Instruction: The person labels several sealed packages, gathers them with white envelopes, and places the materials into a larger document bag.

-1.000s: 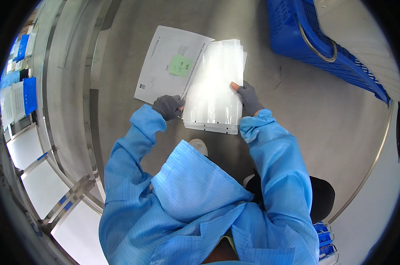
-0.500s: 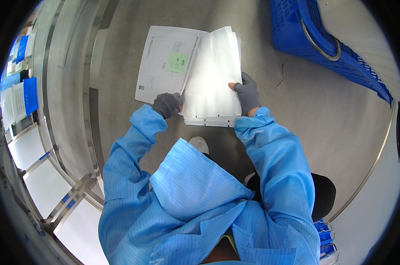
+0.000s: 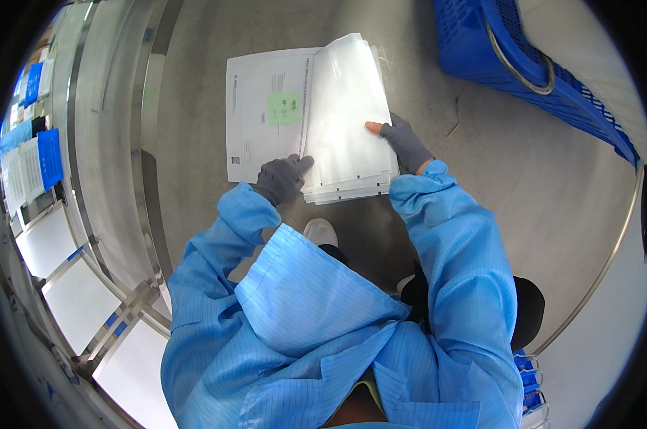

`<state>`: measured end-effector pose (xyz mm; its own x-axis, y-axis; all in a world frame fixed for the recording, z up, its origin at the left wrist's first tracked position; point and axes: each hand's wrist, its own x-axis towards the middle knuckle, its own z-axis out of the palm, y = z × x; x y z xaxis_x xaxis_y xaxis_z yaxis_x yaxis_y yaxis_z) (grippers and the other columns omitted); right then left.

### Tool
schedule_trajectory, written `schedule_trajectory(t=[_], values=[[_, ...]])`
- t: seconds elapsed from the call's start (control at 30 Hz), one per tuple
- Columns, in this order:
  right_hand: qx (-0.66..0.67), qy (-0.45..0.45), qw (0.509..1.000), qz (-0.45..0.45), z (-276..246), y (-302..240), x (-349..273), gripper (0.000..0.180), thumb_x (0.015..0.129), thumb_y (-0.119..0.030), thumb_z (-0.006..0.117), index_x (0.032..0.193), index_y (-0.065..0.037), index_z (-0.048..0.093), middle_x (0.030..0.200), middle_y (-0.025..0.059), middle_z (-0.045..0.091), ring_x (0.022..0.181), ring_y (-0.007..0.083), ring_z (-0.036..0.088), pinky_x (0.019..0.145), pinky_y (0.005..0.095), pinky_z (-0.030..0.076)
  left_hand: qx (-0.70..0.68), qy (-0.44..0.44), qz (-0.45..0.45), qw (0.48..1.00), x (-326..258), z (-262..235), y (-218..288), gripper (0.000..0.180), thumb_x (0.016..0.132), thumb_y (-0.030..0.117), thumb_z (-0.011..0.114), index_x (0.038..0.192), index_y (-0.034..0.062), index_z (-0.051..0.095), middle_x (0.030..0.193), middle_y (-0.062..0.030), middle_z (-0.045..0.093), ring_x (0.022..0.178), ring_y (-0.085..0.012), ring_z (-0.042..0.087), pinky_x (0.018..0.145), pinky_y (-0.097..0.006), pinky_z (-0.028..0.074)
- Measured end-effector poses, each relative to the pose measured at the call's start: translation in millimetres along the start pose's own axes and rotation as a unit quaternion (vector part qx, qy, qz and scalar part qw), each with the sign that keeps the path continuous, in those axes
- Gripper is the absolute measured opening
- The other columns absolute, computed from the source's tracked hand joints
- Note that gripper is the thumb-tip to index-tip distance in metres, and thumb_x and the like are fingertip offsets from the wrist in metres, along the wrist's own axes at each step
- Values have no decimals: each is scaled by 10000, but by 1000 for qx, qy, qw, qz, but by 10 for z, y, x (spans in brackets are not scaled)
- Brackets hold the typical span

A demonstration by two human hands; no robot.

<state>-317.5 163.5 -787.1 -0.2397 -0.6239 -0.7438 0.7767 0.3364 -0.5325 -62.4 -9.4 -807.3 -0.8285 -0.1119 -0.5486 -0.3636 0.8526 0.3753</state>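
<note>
Grey steel worktop (image 3: 552,186) with curved rim, blue mesh crate (image 3: 524,57) top right, steel rails (image 3: 102,143) left, white panels (image 3: 73,300) lower left, blue-white cards (image 3: 34,154) far left

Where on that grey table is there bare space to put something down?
Bare grey table lies between the stack of clear sleeves and the blue basket, and left of the white sheet. It is crowded where both gloved hands hold the stack.

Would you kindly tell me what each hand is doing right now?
Left hand: closed, gripping the stack of clear plastic sleeves.
Right hand: holding the stack's right edge.
</note>
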Motion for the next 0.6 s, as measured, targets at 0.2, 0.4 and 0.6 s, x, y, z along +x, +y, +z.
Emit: schedule_trajectory(t=[0.2, 0.4, 0.6], values=[[-172, 76, 979, -77, 26, 58, -126, 721, 743, -318, 761, 1318, -4, 461, 1184, 182, 581, 1047, 315, 566, 902, 403, 469, -131, 33, -29, 990, 3, -179, 110, 150, 782, 165, 586, 895, 74, 551, 864, -139, 580, 759, -333, 639, 678, -456, 523], [-697, 68, 636, -325, 541, 141, -699, 944, 566, -462, 821, 1372, -160, 434, 1477, 127, 319, 1337, 354, 309, 1092, 530, 250, -21, 118, 45, 992, 123, -33, 77, 145, 764, 168, 594, 875, 80, 563, 858, -122, 579, 737, -324, 633, 644, -458, 510], [-745, 80, 471, -466, 660, 762, -321, 668, 727, -193, 682, 1358, -193, 462, 1442, 78, 384, 1277, 317, 384, 1062, 545, 291, -18, 133, 40, 990, 89, -147, 249, 183, 751, 175, 614, 907, 93, 567, 873, -109, 587, 753, -313, 640, 642, -458, 507]])
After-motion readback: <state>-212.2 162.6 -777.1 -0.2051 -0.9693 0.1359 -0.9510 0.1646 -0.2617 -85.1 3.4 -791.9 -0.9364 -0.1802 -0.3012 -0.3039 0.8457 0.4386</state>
